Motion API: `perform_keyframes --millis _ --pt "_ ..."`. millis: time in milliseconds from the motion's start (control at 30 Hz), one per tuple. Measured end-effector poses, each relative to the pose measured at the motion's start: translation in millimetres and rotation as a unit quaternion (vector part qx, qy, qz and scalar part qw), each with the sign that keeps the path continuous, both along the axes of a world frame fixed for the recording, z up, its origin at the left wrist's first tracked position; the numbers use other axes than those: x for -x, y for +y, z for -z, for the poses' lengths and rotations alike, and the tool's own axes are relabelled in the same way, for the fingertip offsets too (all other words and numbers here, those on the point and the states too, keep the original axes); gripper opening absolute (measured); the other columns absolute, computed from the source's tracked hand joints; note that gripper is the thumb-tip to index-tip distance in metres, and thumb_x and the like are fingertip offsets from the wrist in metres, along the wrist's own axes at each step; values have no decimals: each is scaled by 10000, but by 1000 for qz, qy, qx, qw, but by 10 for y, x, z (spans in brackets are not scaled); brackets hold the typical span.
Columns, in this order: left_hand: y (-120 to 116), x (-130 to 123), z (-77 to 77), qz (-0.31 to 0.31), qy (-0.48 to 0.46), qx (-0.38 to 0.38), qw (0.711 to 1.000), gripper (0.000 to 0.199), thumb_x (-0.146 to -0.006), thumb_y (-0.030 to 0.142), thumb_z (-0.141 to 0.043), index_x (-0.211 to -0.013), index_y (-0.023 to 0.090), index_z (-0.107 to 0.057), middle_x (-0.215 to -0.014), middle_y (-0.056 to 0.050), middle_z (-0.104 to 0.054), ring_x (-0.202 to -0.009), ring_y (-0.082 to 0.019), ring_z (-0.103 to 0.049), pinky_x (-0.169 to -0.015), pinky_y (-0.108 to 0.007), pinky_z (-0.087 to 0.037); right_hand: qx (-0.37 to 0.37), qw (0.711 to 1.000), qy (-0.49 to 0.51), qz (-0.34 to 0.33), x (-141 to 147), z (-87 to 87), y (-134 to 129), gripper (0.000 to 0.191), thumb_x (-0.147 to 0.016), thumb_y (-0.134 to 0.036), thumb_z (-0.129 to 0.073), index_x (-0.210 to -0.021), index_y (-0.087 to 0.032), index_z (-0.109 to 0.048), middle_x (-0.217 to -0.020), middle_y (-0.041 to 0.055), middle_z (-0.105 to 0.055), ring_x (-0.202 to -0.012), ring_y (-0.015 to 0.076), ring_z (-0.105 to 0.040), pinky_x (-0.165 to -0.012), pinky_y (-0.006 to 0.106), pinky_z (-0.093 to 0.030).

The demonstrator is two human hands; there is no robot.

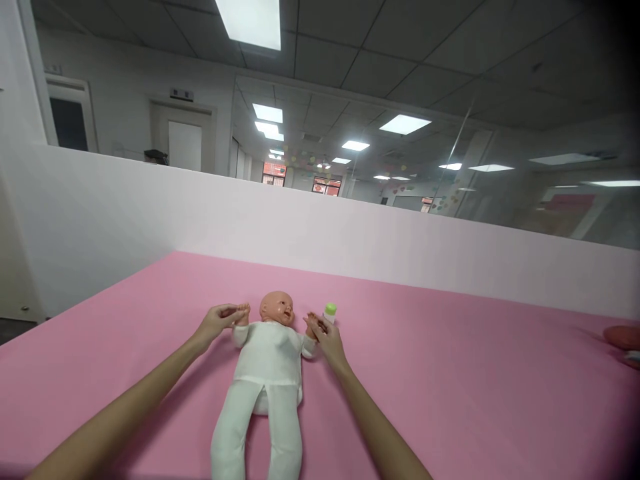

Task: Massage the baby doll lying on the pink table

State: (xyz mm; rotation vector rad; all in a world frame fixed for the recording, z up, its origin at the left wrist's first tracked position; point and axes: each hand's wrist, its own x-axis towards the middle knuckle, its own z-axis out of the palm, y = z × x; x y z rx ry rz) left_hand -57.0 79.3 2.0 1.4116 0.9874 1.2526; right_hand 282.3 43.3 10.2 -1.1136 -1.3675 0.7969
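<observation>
A baby doll with a white cloth body lies on its back on the pink mat, head away from me and legs toward me. Its bare plastic head is turned a little to the right. Both doll arms are bent up beside the head. My left hand pinches the doll's hand on the left side with thumb and fingers. On the other side, my right hand has its fingers closed around the doll's other hand. Just behind my right hand stands a small bottle with a green cap, its lower part hidden.
A white low wall runs along the back and left of the mat, with glass above its far side. At the far right edge lies a reddish-orange object, partly cut off by the frame. Someone's dark hat shows beyond the wall.
</observation>
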Motion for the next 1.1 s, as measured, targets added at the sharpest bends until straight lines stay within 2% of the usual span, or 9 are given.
perform_keyframes --millis 100,200,367,500,567,667,867,967,1100 --pt "259 -278 33 -89 -14 55 994 515 -753 681 -746 -780 167 -716 -749 -46 -710 -691 -184 -639 -608 -271 -485 52 997 3 48 133 95 357 479 -838 -601 -673 -903 -134 -760 -1034 157 -794 -993 281 -722 -870 347 -537" --pt "454 -455 139 -161 17 159 974 475 -766 639 -734 -644 196 -613 -607 -27 -650 -579 -179 -603 -529 -279 -445 136 987 -27 83 181 237 577 389 -869 -488 -635 -694 -148 -707 -776 134 -775 -761 251 -714 -673 313 -522" --pt "606 -450 270 -146 73 240 957 338 -675 430 -854 -618 191 -622 -586 -77 -675 -553 -223 -622 -494 -308 -437 171 981 -42 86 138 335 732 334 -852 -284 -593 -540 -178 -646 -649 103 -740 -655 216 -692 -620 278 -491" --pt "609 -327 297 -130 82 243 958 451 -728 580 -801 -613 197 -593 -517 -26 -583 -476 -171 -518 -454 -288 -353 148 983 -53 94 138 281 683 358 -874 -394 -612 -620 -159 -703 -733 111 -763 -698 222 -685 -647 290 -483" --pt "563 -232 269 -91 67 207 972 535 -736 688 -756 -617 199 -575 -508 11 -520 -466 -142 -460 -461 -276 -323 112 988 -51 91 143 222 587 429 -867 -539 -630 -712 -152 -731 -812 112 -775 -753 231 -679 -674 301 -486" --pt "436 -35 144 10 37 90 995 527 -750 689 -759 -733 174 -654 -665 -6 -605 -611 -146 -544 -580 -260 -410 46 997 -49 41 114 75 359 539 -808 -681 -673 -806 -147 -751 -882 119 -770 -807 246 -661 -717 327 -495" --pt "7 320 -148 192 121 -20 974 276 -776 414 -820 -902 174 -766 -915 -65 -733 -876 -218 -652 -811 -328 -498 43 981 -130 -136 -119 -234 -250 346 -855 -438 -725 -1079 -180 -783 -980 76 -743 -862 217 -634 -773 323 -483" --pt "-218 377 -71 264 209 -71 939 278 -718 290 -841 -982 215 -795 -1024 -66 -764 -939 -237 -670 -831 -332 -505 58 945 -211 -244 -244 -208 -494 294 -777 -220 -723 -1062 -211 -792 -994 45 -740 -871 201 -623 -777 299 -468" --pt "-413 380 157 256 303 -167 903 264 -671 262 -870 -920 248 -782 -1095 -43 -761 -1045 -246 -643 -874 -318 -488 34 907 -290 -303 -309 -49 -673 299 -684 -116 -698 -947 -219 -794 -940 21 -745 -880 205 -624 -792 293 -471"
